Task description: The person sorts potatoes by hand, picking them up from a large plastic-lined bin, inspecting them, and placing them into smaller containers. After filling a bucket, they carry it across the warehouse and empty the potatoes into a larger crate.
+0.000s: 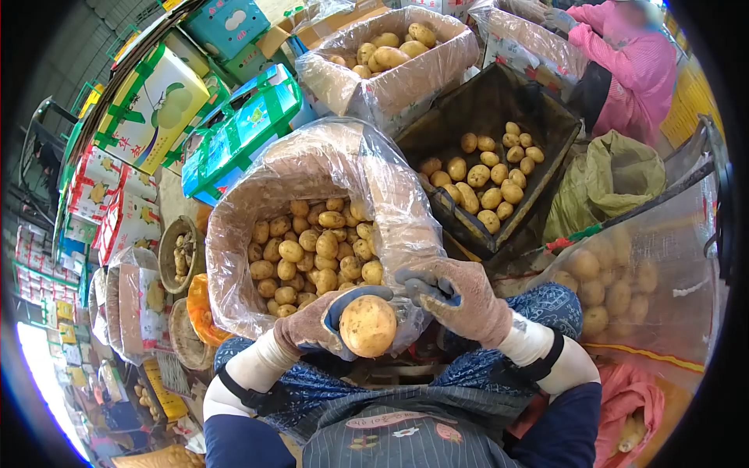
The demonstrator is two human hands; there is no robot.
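A large round potato [367,327] rests in my gloved left hand [318,323], whose fingers curl around its left side and top. My right hand [460,296], in a brown glove with blue-grey fingertips, is to the right of the potato and apart from it. Its fingers are loosely bent and spaced, with nothing visible between them. Both hands hover over the near edge of a cardboard box lined with clear plastic [300,166]. Many smaller potatoes [328,246] lie inside that box.
A dark crate [515,92] with potatoes stands ahead right, beside a green sack [612,183]. Farther ahead is another plastic-lined potato box [390,97]. A mesh bag of potatoes [671,257] is at right. Cartons [246,136] stack at left. A person in pink [628,70] works at far right.
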